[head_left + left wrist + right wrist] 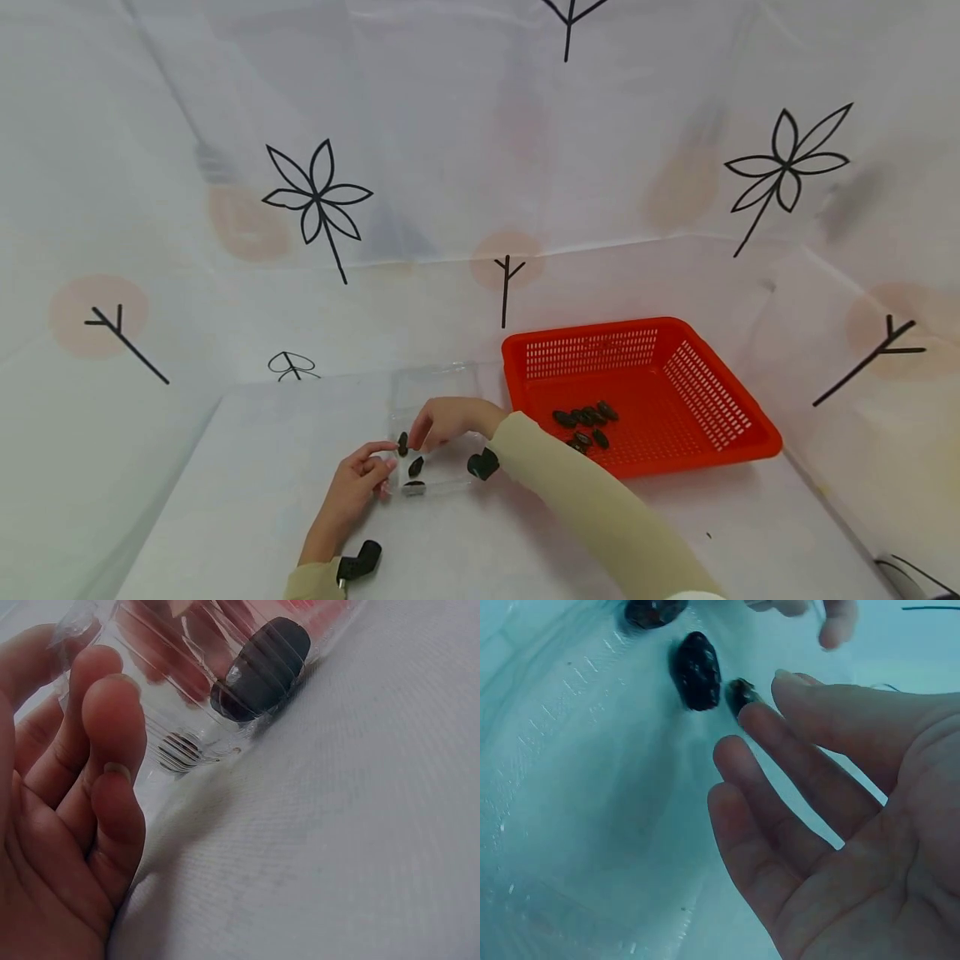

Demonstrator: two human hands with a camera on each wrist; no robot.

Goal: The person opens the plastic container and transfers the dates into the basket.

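A clear plastic box (450, 475) with its lid (435, 387) folded back lies on the table. Three dark, wrinkled dates sit along its left side: a front date (656, 611), a middle date (697, 671) and a far date (741, 694). My left hand (360, 479) pinches the box's left wall, its index fingertip close to the far date. Over the box, my right hand (446, 421) reaches in from the right. Its thumb and index fingertips are right at the far date, and the other fingers are loosely extended in the right wrist view.
Right of the box stands a red perforated basket (660, 433) with several more dates (585, 417) at its left side. The right forearm passes in front of its near left corner. A patterned white sheet (420, 317) rises behind the table (247, 500). A small dark speck (708, 535) lies at the front right.
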